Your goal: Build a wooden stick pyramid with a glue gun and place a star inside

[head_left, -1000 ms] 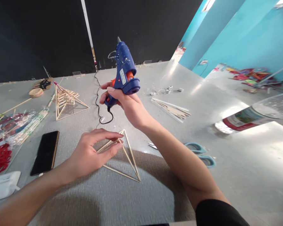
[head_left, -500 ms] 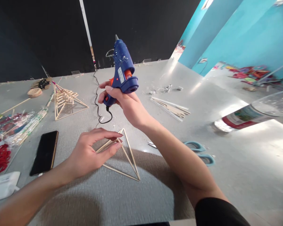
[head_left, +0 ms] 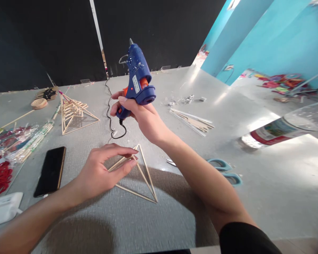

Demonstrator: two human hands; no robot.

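Note:
A blue hot glue gun [head_left: 138, 68] with an orange trigger, a small red light and glue strings on its barrel is in my right hand [head_left: 145, 114]. Its metal nozzle points up and away from me, and a black cord [head_left: 109, 116] leaves the handle's base. Lower down, my left hand [head_left: 103, 165] pinches the top of a small frame of thin wooden sticks [head_left: 147, 173] between thumb and fingertips. The frame's lower sticks meet at a corner on the table; my left hand covers part of its left side.
A larger stick structure [head_left: 74, 113] stands at the back left. A phone [head_left: 51, 171], red cords [head_left: 1, 180] and a white charger [head_left: 5, 208] lie left. To the right are loose sticks [head_left: 192, 121], blue-handled scissors [head_left: 231, 178], partly behind my forearm, and a plastic bottle [head_left: 272, 130].

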